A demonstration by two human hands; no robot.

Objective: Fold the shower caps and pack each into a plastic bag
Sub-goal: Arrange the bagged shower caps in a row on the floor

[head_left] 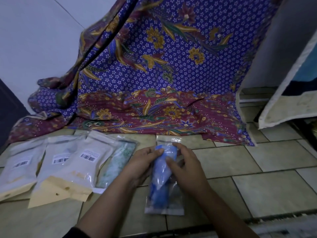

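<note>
Frame centre: left hand (144, 159) and right hand (184, 164) clasp plastic bag (164, 201) holding blue shower cap (163, 170), above tiled floor (257, 191).

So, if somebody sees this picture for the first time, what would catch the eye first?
Probably the large purple and maroon floral cloth draped across the back. Next, at centre front, the left hand and right hand hold a clear plastic bag with a blue shower cap inside.
</note>
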